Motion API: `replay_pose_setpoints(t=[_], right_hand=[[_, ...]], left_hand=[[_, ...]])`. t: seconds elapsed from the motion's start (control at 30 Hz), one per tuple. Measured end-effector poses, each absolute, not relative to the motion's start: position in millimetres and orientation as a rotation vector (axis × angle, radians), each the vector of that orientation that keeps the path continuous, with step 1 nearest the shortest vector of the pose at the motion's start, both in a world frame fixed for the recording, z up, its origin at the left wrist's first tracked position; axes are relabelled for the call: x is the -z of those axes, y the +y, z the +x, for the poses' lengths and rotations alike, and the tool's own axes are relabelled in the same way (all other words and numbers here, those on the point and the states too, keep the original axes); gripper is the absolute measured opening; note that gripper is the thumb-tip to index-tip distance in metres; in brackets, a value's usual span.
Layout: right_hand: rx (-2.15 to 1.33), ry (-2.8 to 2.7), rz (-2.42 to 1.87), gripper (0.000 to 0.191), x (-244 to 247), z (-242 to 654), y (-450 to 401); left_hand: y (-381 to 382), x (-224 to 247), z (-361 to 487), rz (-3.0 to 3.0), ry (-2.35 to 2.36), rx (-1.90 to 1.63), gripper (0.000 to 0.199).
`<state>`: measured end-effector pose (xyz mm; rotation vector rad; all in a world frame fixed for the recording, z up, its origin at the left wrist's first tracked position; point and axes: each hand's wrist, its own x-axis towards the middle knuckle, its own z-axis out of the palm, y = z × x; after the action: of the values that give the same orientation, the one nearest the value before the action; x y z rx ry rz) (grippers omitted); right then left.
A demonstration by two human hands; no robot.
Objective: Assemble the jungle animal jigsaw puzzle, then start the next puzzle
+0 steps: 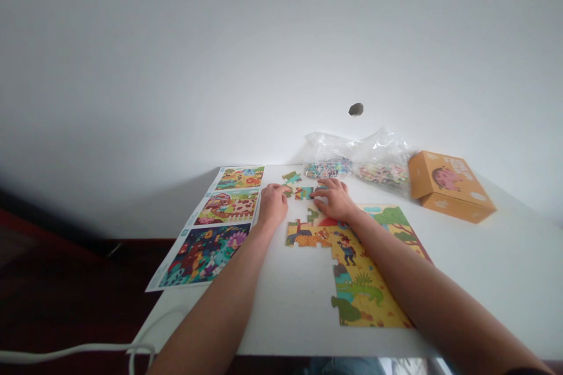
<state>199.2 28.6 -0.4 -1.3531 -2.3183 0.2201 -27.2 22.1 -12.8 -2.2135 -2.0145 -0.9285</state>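
I see the picture sheet left of the left hand, whose fingers meet a green puzzle piece; whether clamped, my feed can't tell me. I have the right hand fingers-apart at a teal piece, the part-built puzzle under its forearm, an orange box farther right.

Bare L hand, bare R hand, bare forearms, dk cuff/band on R, blue denim-look legwear
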Motion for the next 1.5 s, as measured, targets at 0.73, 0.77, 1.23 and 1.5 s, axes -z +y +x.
replay_pose_setpoints(t=[0.73, 0.77, 1.23, 1.5], right_hand=[[-0.13, -1.959, -1.756, 0.028, 4.1, 201.2, 36.1], [-0.146, -1.967, -1.753, 0.027, 4.3, 201.1, 36.3], [-0.2, -1.974, -1.75, 0.044, 5.0, 201.4, 39.9], [-0.212, -1.947, -1.498, 0.056, 1.7, 200.3, 36.9]], left_hand=[[12.3, 5.9, -16.4, -2.251, -2.097, 0.755, 0.025], [12.2, 5.5, -16.2, -2.25, -2.093, 0.761, 0.025], [14.6, 7.7, -19.8, -2.111, -2.161, 0.827, 0.024], [12.9, 4.0, -17.1, -2.278, -1.985, 0.949, 0.045]])
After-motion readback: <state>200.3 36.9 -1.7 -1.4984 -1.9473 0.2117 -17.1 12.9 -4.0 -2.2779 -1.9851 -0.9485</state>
